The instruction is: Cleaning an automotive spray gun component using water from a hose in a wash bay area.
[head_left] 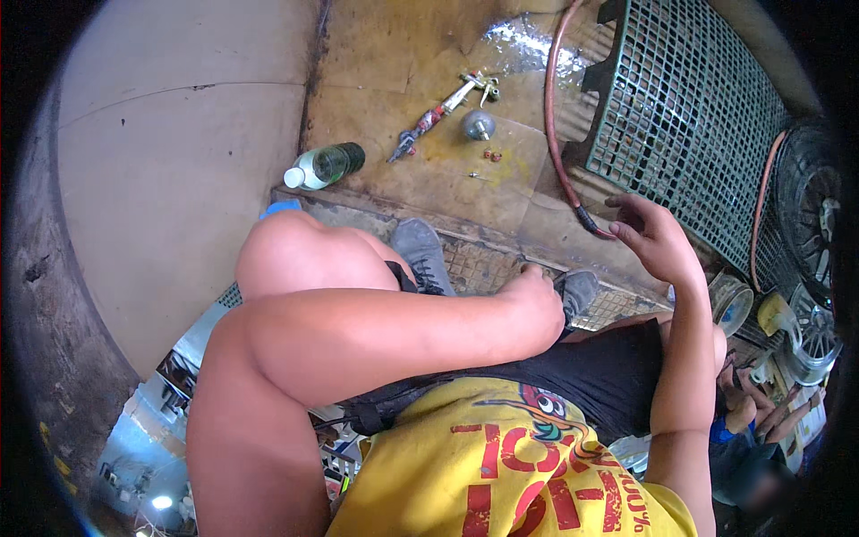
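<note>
With right hand [660,242] half open, reaches close to end of red hose [549,98] beside green grating [689,125]; cannot tell whether touching. Curls left hand [535,309] near black shorts [613,367], cannot see if gripping anything.

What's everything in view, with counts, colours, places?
Bottle: one, clear and dark, left
Spray gun: one, silver and red, upper centre
Round cup: one, grey, beside gun
Small fittings: two, red, below cup
Grid panel: one, green, upper right
Hose lengths: two, reddish, flanking grid panel
Wheels: two, black and silver, far right
Other person: at least one, dark clothing, lower right
Remaining clutter: unclear
Shoes: two, grey, centre
Shirt: one, yellow, bottom
Left grip: one, bare, centre
Right grip: one, bare, by hose
</note>
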### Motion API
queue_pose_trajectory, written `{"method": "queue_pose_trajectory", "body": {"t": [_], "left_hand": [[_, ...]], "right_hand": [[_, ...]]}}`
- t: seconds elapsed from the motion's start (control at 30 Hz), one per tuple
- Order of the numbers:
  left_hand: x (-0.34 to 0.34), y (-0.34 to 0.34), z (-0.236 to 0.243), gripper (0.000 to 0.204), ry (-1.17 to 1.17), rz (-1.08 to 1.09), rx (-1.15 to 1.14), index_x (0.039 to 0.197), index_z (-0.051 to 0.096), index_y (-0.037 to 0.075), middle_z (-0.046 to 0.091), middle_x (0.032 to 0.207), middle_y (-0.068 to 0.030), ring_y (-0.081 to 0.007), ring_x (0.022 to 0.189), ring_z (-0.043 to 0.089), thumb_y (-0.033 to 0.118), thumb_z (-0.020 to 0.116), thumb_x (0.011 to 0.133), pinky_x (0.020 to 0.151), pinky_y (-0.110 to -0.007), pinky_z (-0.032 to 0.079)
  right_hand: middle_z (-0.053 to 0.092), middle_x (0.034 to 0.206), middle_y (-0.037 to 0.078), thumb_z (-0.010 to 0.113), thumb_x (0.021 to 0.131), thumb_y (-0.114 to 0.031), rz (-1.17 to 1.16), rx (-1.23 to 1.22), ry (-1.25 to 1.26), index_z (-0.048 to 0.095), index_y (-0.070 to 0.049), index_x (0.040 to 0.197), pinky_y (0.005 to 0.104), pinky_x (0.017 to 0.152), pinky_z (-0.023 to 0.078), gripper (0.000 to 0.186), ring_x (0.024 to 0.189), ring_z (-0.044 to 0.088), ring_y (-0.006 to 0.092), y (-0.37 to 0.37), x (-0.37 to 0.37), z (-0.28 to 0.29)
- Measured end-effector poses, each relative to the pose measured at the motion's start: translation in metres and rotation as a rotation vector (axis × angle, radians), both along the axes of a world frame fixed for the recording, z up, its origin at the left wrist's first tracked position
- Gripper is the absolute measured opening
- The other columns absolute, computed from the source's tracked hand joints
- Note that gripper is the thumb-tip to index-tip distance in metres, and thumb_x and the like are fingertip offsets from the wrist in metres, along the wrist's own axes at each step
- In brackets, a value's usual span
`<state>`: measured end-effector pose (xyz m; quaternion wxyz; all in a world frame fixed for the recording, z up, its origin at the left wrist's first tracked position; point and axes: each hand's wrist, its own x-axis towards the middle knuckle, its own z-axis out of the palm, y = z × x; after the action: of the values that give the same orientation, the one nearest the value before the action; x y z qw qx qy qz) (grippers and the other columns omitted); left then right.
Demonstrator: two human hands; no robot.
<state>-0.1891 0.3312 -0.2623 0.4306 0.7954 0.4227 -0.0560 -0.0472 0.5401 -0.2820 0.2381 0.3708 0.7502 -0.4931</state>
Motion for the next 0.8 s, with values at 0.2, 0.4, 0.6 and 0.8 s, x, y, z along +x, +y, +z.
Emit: {"method": "queue_pose_trajectory", "body": {"t": [0.2, 0.4, 0.6, 0.8], "left_hand": [[0.000, 0.012, 0.000, 0.025, 0.055, -0.020, 0.017, 0.103, 0.074, 0.008, 0.073, 0.103, -0.0093, -0.0256, 0.100, 0.067, 0.022, 0.056, 0.092, 0.086, -0.043, 0.047], [0.004, 0.021, 0.004, 0.025, 0.060, -0.049, 0.013, 0.103, 0.074, 0.010, 0.073, 0.104, -0.0086, -0.0251, 0.102, 0.067, 0.022, 0.055, 0.093, 0.087, -0.042, 0.046], [0.001, 0.021, 0.002, 0.025, 0.044, -0.046, 0.008, 0.103, 0.074, 0.010, 0.073, 0.104, -0.0084, -0.0252, 0.103, 0.067, 0.022, 0.055, 0.093, 0.089, -0.042, 0.046], [-0.002, 0.019, 0.001, 0.025, 0.031, -0.039, -0.002, 0.102, 0.074, 0.009, 0.073, 0.104, -0.0094, -0.0255, 0.103, 0.067, 0.021, 0.055, 0.093, 0.089, -0.043, 0.046]], "right_hand": [[0.070, 0.100, 0.010, 0.068, 0.095, -0.014, 0.011, -0.041, -0.035, 0.061, 0.003, 0.127, 0.0328, 0.084, 0.050, 0.037, 0.090, 0.060, 0.0168, 0.009, -0.015, -0.007], [0.071, 0.115, 0.017, 0.068, 0.096, -0.017, 0.010, -0.026, -0.006, 0.061, 0.002, 0.131, 0.0342, 0.094, 0.050, 0.040, 0.104, 0.064, 0.0198, 0.015, -0.010, -0.019], [0.071, 0.114, 0.017, 0.067, 0.097, -0.017, -0.008, -0.040, -0.015, 0.061, 0.002, 0.130, 0.0356, 0.095, 0.050, 0.039, 0.106, 0.064, 0.0216, 0.016, -0.006, -0.022], [0.072, 0.109, 0.022, 0.067, 0.096, -0.019, -0.057, -0.040, 0.038, 0.062, 0.007, 0.125, 0.0364, 0.088, 0.052, 0.039, 0.098, 0.068, 0.0236, 0.011, 0.001, -0.024]]}}
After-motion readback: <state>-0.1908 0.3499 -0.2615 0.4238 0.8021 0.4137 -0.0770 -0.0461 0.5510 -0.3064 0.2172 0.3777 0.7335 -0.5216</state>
